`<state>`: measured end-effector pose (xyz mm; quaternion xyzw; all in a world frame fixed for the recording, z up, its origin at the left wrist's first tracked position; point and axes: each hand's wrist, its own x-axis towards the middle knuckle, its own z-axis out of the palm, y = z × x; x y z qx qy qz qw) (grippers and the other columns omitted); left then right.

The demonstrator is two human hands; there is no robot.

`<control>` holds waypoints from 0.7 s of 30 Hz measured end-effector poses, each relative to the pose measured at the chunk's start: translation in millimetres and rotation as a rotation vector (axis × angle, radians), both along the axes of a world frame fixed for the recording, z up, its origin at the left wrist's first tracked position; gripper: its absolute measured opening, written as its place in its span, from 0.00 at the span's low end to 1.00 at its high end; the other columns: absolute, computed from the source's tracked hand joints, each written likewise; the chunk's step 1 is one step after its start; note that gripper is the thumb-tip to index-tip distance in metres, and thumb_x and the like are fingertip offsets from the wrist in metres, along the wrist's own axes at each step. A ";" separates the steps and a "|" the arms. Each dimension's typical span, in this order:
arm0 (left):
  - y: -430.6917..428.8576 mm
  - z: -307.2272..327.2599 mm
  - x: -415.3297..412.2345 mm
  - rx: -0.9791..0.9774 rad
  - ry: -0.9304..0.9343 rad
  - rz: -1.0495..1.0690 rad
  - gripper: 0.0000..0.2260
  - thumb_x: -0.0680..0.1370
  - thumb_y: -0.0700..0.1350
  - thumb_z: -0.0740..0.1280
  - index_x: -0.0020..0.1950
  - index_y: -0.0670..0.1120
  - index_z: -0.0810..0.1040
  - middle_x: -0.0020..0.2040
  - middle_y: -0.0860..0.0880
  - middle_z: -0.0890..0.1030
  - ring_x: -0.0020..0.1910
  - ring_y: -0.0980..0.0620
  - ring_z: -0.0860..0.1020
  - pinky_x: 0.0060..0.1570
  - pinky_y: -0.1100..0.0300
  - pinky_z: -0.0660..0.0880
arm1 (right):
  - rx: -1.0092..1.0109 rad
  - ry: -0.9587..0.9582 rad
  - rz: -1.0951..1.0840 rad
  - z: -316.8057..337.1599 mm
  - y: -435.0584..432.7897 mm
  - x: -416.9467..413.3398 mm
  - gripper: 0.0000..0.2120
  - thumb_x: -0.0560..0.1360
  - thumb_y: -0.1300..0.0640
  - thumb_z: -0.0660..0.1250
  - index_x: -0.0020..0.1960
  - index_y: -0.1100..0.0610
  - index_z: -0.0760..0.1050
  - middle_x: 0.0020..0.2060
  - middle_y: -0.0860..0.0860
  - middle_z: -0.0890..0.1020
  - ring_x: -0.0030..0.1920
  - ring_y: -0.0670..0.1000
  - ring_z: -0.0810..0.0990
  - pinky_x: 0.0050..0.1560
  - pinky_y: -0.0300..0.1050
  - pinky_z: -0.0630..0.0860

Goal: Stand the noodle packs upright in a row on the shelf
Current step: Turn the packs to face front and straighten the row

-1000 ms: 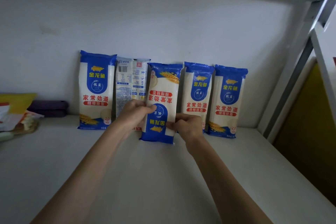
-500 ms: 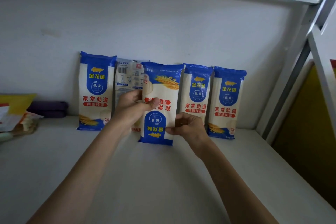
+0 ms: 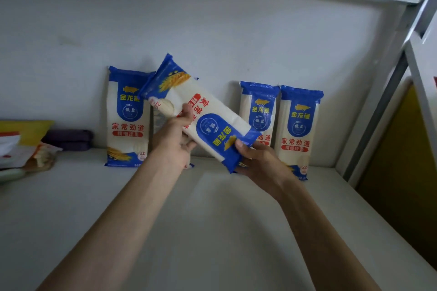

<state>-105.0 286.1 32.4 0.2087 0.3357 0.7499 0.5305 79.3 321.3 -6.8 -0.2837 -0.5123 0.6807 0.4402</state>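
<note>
Noodle pack (image 3: 212, 123), blue and white, is held in the air above the white shelf (image 3: 212, 231), tilted, with its print upside down. Its middle is gripped by the left hand (image 3: 173, 143), thumb pressed on the front, fingers curled behind. Its lower blue end is pinched by the right hand (image 3: 259, 163), thumb on top, fingers underneath. Against the back wall (image 3: 212, 30), one upright pack (image 3: 128, 120) is stood at the left and two upright packs (image 3: 259, 111) at the right. A partly hidden pack (image 3: 158, 125) is seen behind the left hand.
</note>
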 end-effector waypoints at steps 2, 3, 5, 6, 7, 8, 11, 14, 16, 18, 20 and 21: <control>-1.7 -1.9 7.4 -0.005 -0.080 -0.084 0.06 0.73 0.44 0.74 0.48 0.48 0.79 0.36 0.51 0.86 0.44 0.53 0.83 0.45 0.52 0.80 | -0.070 0.158 -0.097 1.8 -0.2 -7.7 0.22 0.72 0.57 0.72 0.65 0.58 0.73 0.59 0.56 0.82 0.60 0.56 0.81 0.61 0.57 0.76; -2.8 -2.8 10.8 -0.006 -0.107 -0.122 0.07 0.73 0.45 0.73 0.49 0.47 0.79 0.36 0.51 0.86 0.44 0.53 0.83 0.45 0.52 0.80 | -0.093 0.210 -0.158 2.6 0.7 -9.8 0.22 0.72 0.58 0.72 0.64 0.58 0.73 0.58 0.56 0.83 0.59 0.56 0.81 0.62 0.58 0.75; -2.6 -6.1 12.3 -0.004 -0.115 -0.178 0.10 0.72 0.45 0.74 0.51 0.46 0.79 0.40 0.50 0.87 0.48 0.52 0.83 0.45 0.53 0.79 | -0.108 0.220 -0.270 5.5 0.5 -9.6 0.19 0.71 0.59 0.73 0.62 0.58 0.75 0.55 0.55 0.84 0.56 0.56 0.83 0.62 0.60 0.75; -1.7 -8.0 10.6 -0.002 -0.100 -0.201 0.11 0.71 0.45 0.74 0.51 0.46 0.79 0.42 0.50 0.87 0.50 0.51 0.83 0.47 0.53 0.78 | -0.113 0.202 -0.319 7.7 -0.3 -8.7 0.18 0.71 0.60 0.73 0.59 0.58 0.76 0.53 0.55 0.85 0.55 0.56 0.83 0.60 0.60 0.76; -1.3 -10.1 7.4 0.000 -0.078 -0.223 0.12 0.70 0.45 0.74 0.51 0.46 0.79 0.43 0.50 0.87 0.52 0.51 0.82 0.49 0.55 0.78 | -0.114 0.184 -0.365 10.1 -1.2 -7.7 0.16 0.71 0.60 0.73 0.57 0.58 0.77 0.52 0.54 0.85 0.54 0.55 0.84 0.59 0.59 0.77; -0.1 -12.3 2.7 0.002 -0.051 -0.245 0.14 0.68 0.45 0.75 0.51 0.46 0.80 0.45 0.50 0.87 0.54 0.51 0.82 0.51 0.56 0.77 | -0.108 0.164 -0.417 12.9 -1.5 -6.9 0.15 0.70 0.60 0.74 0.55 0.57 0.77 0.52 0.54 0.85 0.53 0.55 0.84 0.58 0.57 0.78; 3.3 -24.3 -16.4 0.052 -0.011 -0.331 0.28 0.58 0.47 0.81 0.55 0.45 0.80 0.51 0.48 0.86 0.58 0.49 0.81 0.53 0.54 0.76 | -0.037 0.107 -0.568 26.4 -4.9 -3.2 0.10 0.70 0.59 0.75 0.48 0.53 0.77 0.49 0.51 0.85 0.53 0.52 0.83 0.54 0.52 0.80; 4.1 -38.0 -39.3 0.126 -0.067 -0.397 0.33 0.59 0.56 0.78 0.61 0.45 0.79 0.56 0.46 0.84 0.54 0.47 0.83 0.51 0.51 0.79 | 0.087 0.034 -0.638 42.0 -13.8 1.7 0.07 0.71 0.57 0.74 0.45 0.51 0.77 0.45 0.49 0.84 0.51 0.51 0.84 0.51 0.50 0.81; 3.2 -38.3 -45.3 0.141 0.011 -0.429 0.38 0.57 0.60 0.79 0.64 0.46 0.78 0.58 0.45 0.83 0.56 0.46 0.82 0.51 0.49 0.80 | 0.138 -0.017 -0.658 51.6 -19.7 4.8 0.06 0.71 0.56 0.74 0.47 0.53 0.78 0.48 0.50 0.85 0.50 0.52 0.84 0.51 0.50 0.82; 3.4 -33.9 -45.9 0.102 0.183 -0.397 0.44 0.49 0.60 0.83 0.62 0.46 0.78 0.57 0.44 0.83 0.57 0.45 0.82 0.48 0.48 0.81 | 0.194 -0.032 -0.671 61.4 -24.2 9.6 0.06 0.72 0.56 0.73 0.48 0.57 0.80 0.45 0.51 0.86 0.47 0.52 0.85 0.47 0.47 0.83; 1.2 -24.8 -43.5 0.034 0.515 -0.313 0.43 0.47 0.62 0.82 0.58 0.48 0.78 0.56 0.45 0.83 0.58 0.44 0.80 0.46 0.49 0.82 | 0.277 -0.080 -0.693 71.2 -28.7 16.8 0.06 0.72 0.55 0.73 0.44 0.58 0.81 0.40 0.50 0.86 0.42 0.50 0.86 0.40 0.42 0.82; -1.3 -19.3 -41.9 0.006 0.748 -0.265 0.39 0.50 0.62 0.81 0.57 0.50 0.77 0.57 0.47 0.83 0.59 0.45 0.80 0.49 0.48 0.81 | 0.337 -0.119 -0.706 75.3 -30.3 21.3 0.08 0.72 0.55 0.73 0.44 0.59 0.81 0.40 0.51 0.86 0.40 0.50 0.86 0.39 0.41 0.81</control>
